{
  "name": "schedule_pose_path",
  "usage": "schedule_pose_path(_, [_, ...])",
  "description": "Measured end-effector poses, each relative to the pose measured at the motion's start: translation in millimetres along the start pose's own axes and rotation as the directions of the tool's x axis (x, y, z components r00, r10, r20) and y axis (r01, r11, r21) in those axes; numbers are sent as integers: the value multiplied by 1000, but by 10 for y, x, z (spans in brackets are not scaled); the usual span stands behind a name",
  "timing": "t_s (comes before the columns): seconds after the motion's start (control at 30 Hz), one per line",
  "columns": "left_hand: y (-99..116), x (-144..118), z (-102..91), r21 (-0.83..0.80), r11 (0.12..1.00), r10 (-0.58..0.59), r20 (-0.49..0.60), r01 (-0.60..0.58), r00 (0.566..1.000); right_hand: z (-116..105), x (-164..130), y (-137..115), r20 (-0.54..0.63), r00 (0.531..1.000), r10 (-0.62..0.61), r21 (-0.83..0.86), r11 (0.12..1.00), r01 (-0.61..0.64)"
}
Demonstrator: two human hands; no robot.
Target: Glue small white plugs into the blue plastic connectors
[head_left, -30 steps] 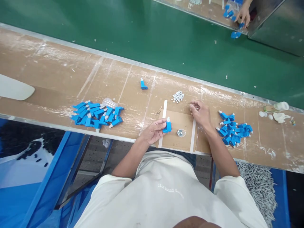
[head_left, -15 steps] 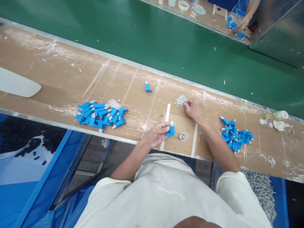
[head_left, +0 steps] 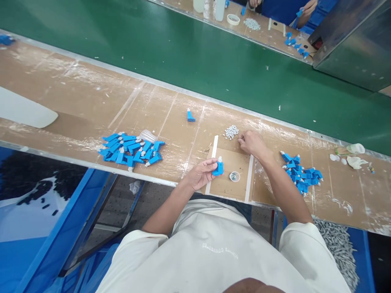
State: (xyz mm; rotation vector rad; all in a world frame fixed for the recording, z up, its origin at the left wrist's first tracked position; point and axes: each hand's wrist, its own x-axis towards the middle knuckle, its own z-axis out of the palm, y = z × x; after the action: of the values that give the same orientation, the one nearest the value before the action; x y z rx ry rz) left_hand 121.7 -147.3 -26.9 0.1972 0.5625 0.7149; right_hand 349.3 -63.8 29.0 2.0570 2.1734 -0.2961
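Observation:
My left hand [head_left: 202,174] pinches a small blue plastic piece [head_left: 219,168] with a white tip, held upright over the cardboard mat. My right hand [head_left: 253,144] is closed just right of a heap of small grey pellets [head_left: 231,131], apart from it. Its fingertips are pressed together, and whatever they hold is too small to make out. Between the hands, on the mat [head_left: 226,188], stands a small clear cup [head_left: 234,176] with something dark inside. A single blue piece [head_left: 190,116] with a white tip lies beyond my left hand.
Piles of similar blue pieces lie at left [head_left: 131,149] and right [head_left: 302,174]. A clear plastic cup [head_left: 148,136] rests by the left pile. At far right lies a bottle [head_left: 350,149]. Across the green belt [head_left: 183,53], a co-worker's hand [head_left: 308,12] holds a blue piece.
My right hand has drawn back slightly from the pellet heap, fingers now more curled. The left hand stays put. The co-worker's hand has lifted away from the blue pieces across the belt.

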Motion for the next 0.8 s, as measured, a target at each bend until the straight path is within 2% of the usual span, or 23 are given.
schedule_pose_path(0.17, [14,0,34,37,999,0,17,-1,1000,-16,-76,-113,34,998,-61,-161,985,66])
schedule_pose_path(0.43, [5,11,27,72,997,3,44,-6,999,-33,-102,-79,87,991,-106,-188,975,121])
schedule_pose_path(0.67, [5,1,20,59,998,-5,39,2,999,-113,-44,66,97,994,-55,-159,985,70])
schedule_pose_path(0.73, [9,-1,20,52,999,-1,45,-1,999,-132,-73,125,78,997,-18,-61,998,23])
schedule_pose_path(0.8, [12,-2,18,51,999,2,49,-5,999,-141,-130,193,70,998,8,253,967,-25])
